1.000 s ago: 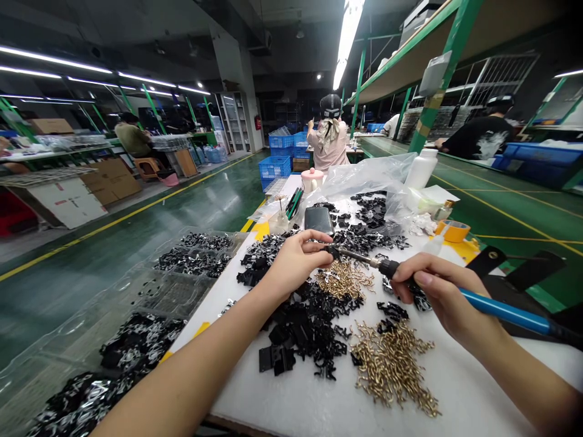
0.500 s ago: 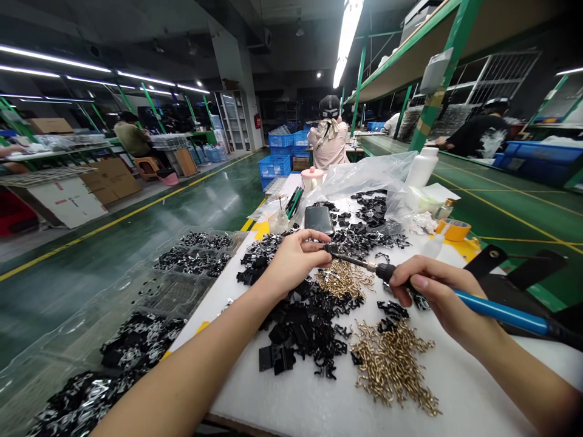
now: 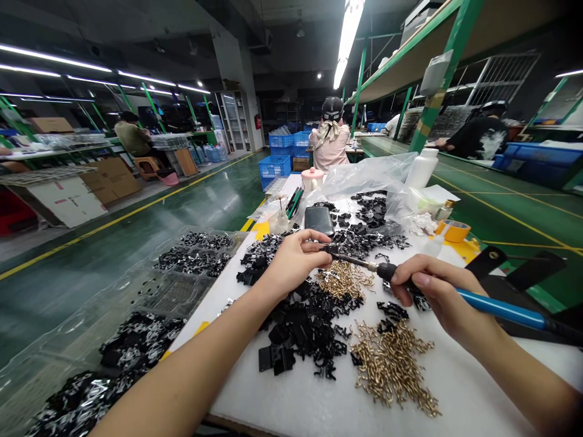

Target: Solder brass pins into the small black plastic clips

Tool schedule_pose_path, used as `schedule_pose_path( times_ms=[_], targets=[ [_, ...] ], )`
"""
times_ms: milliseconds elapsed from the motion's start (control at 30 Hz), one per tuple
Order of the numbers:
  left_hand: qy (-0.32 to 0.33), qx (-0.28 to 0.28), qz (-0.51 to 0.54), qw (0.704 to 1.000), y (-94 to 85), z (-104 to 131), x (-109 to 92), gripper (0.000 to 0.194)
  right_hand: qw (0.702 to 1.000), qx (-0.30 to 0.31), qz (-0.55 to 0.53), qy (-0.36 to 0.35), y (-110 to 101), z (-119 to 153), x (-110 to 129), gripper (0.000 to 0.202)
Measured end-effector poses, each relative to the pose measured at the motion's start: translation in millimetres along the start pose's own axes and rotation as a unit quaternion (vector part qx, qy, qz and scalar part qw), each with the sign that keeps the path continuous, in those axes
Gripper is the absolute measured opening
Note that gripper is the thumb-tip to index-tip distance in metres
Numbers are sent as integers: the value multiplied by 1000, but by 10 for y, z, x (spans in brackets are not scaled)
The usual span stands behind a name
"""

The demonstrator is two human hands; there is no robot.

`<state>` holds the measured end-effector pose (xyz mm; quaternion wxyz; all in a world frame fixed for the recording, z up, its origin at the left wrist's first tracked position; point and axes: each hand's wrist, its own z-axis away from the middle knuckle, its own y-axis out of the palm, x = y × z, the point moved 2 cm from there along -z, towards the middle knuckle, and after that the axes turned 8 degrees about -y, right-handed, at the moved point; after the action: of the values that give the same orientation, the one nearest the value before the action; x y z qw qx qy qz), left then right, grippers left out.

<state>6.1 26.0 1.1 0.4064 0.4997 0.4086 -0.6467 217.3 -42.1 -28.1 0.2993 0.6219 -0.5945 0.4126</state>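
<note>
My left hand [image 3: 303,258] pinches a small black part [image 3: 331,248] between thumb and fingers above the white tabletop. Wrapped around the dark grip of a soldering iron [image 3: 496,308] with a blue handle is my right hand [image 3: 432,285]. The iron's metal tip points left and meets the black part or stops just beside it; I cannot tell which. Beneath the hands lie a pile of small brass-coloured bent pins [image 3: 346,279] and a heap of black parts [image 3: 310,328]. A larger pile of brass pins [image 3: 396,364] is nearer to me.
A clear compartment tray [image 3: 182,285] with black parts stands at the left. Farther back are a phone [image 3: 319,220], a pink-lidded mug [image 3: 312,178], a plastic bag [image 3: 364,176], a white bottle [image 3: 422,168] and orange tape [image 3: 453,230]. A person [image 3: 330,136] sits ahead.
</note>
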Motion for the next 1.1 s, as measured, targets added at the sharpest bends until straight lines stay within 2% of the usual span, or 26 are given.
schedule_pose_path(
  times_ms=[367,700,1100],
  targets=[
    [4,10,10,1000,5,8,-3,26,1000,-1,1,16,18,-13,53,17],
    [-3,-13,19,1000,2,16,-31,24,1000,5,-1,-4,-3,4,11,17],
    [-7,-11,12,1000,3,27,-48,22,1000,-4,11,0,16,-6,47,18]
  ],
)
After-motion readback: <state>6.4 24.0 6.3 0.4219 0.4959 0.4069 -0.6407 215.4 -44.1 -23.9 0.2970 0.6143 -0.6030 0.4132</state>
